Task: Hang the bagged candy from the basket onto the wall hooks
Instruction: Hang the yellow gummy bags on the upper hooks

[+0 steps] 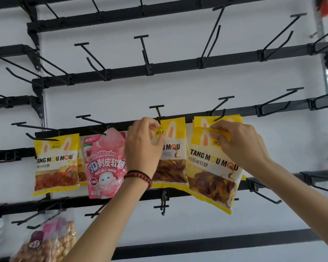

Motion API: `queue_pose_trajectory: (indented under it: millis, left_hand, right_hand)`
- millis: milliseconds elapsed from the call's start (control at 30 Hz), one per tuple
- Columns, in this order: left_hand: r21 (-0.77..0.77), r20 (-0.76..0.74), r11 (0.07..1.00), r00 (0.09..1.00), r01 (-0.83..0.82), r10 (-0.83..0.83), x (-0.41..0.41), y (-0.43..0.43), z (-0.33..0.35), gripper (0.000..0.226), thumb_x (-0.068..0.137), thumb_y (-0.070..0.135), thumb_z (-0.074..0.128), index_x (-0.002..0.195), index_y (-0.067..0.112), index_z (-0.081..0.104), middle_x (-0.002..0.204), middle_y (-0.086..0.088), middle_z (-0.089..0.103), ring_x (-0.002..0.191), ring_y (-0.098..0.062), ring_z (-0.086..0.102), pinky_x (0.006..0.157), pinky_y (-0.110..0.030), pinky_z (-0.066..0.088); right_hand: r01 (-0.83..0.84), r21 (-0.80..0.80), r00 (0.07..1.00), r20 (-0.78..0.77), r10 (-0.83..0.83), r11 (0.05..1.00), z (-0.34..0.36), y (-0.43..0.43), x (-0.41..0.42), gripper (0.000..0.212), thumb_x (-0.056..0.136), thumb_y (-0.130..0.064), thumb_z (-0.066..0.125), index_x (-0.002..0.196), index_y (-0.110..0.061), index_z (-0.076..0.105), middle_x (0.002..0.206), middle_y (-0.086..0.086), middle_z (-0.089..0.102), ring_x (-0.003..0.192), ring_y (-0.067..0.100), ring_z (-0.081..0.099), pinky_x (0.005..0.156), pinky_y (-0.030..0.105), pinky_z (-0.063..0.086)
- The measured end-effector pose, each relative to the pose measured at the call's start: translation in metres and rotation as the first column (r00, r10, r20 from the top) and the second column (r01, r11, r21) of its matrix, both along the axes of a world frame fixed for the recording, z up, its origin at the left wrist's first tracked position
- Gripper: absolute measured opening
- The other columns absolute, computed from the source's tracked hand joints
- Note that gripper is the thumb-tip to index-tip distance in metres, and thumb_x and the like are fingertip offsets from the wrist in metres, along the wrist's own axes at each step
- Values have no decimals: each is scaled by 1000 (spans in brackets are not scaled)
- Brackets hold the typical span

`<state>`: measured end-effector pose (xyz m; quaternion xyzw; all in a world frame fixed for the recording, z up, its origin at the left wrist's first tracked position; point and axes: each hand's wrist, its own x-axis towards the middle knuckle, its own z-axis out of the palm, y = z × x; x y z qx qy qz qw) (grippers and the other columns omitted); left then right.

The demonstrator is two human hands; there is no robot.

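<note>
Currently, the left hand (pixel 144 146) is covering the left portion of the centre yellow bag (pixel 171 167), and its fingers are hiding the header hole. It cannot be told whether the centre hook (pixel 158 114) is passing through that hole. The left grip is closed on the bag's header, with thumb and fingers pinching it just below the hook tip. A bead bracelet (pixel 140 176) is sitting on that wrist.

The right hand (pixel 239 144) is pinching the creased header of the right yellow bag (pixel 212 176), so that grip is also closed on its bag. A second yellow header is showing behind it, below the right hook (pixel 221 110). Whether the front bag is threaded on that hook cannot be told.

The centre bag is hanging with its long axis vertical, header up and printed face toward the near side. The right bag is tilting, header up, with its print line descending toward the right.

To the left, a pink bag (pixel 106 163) and a left yellow bag (pixel 56 163) are hanging on the same rail. At lower left, a nut bag (pixel 49 242) is appearing blurred, and the frame edge is cutting it off.
</note>
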<state>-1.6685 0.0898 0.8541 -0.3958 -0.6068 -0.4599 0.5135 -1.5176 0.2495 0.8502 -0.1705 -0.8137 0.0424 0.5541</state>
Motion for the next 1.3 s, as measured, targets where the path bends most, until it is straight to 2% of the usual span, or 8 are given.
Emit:
queue_pose_trajectory:
  millis: [133, 300, 500, 667, 767, 900, 1133, 1300]
  left_hand:
    - [-160, 122, 942, 953, 294, -276, 20, 12, -1, 26, 83, 41, 65, 102, 23, 58, 95, 14, 64, 80, 2, 60, 68, -13, 50]
    - [-230, 282, 868, 884, 440, -373, 46, 33, 7, 51, 77, 58, 63, 119, 29, 56, 106, 18, 64, 92, 1, 60, 77, -14, 49]
    - [-116, 436, 735, 699, 668, -567, 73, 63, 11, 21, 85, 42, 64, 91, 22, 70, 88, 9, 72, 89, -2, 65, 87, -31, 52]
    - [-4, 311, 811, 772, 585, -555, 83, 71, 15, 27, 89, 36, 60, 70, 17, 54, 71, -3, 63, 64, -18, 56, 58, -28, 41]
    - [53, 316, 839, 788, 542, -528, 78, 72, 16, 38, 89, 37, 59, 66, 15, 37, 63, -7, 37, 57, -17, 34, 54, -27, 25]
    - [90, 371, 828, 753, 553, -543, 68, 77, 19, 40, 85, 41, 60, 68, 7, 47, 63, -7, 39, 57, -17, 36, 56, -31, 27]
    - [130, 435, 855, 746, 502, -504, 60, 85, 27, 35, 83, 38, 63, 72, 4, 62, 48, 7, 40, 42, -5, 31, 44, -21, 25]
    - [99, 455, 860, 745, 501, -487, 55, 93, 23, 32, 83, 37, 63, 71, 8, 64, 57, -4, 53, 50, -12, 41, 47, -20, 32]
  right_hand:
    - [9, -11, 999, -53, -10, 1000, 5, 0, 16, 20, 94, -28, 52, 110, -29, 63, 94, -3, 67, 74, 16, 54, 51, 25, 35]
    - [27, 59, 999, -34, -25, 998, 16, 0, 36, 19, 93, -28, 53, 108, -33, 64, 88, -8, 67, 72, 13, 54, 50, 22, 34]
    - [-11, 76, 999, -41, 14, 997, 32, -1, 47, 17, 91, -30, 56, 105, -34, 65, 83, -14, 63, 76, 11, 54, 53, 19, 35]
    - [-54, 69, 981, -181, 65, 996, 24, 12, 45, 50, 82, -49, 62, 126, -31, 47, 118, -10, 49, 104, 7, 50, 77, 29, 43]
    - [-211, -161, 958, -230, 171, 964, 15, 18, 42, 58, 85, -54, 55, 133, -26, 37, 122, -10, 44, 106, 7, 46, 80, 29, 44]
    - [-625, -479, 779, -434, 453, 616, 10, 25, 35, 35, 90, -43, 57, 110, -14, 56, 103, 9, 69, 81, 17, 67, 63, 30, 55]
    - [-606, -423, 776, -499, 386, 674, 16, 28, 18, 19, 89, -38, 60, 83, -20, 56, 79, 3, 67, 68, 18, 65, 47, 25, 44]
    - [-628, -479, 767, -511, 387, 613, 14, 37, 12, 18, 88, -35, 61, 78, -21, 55, 73, -1, 64, 60, 12, 62, 39, 18, 39]
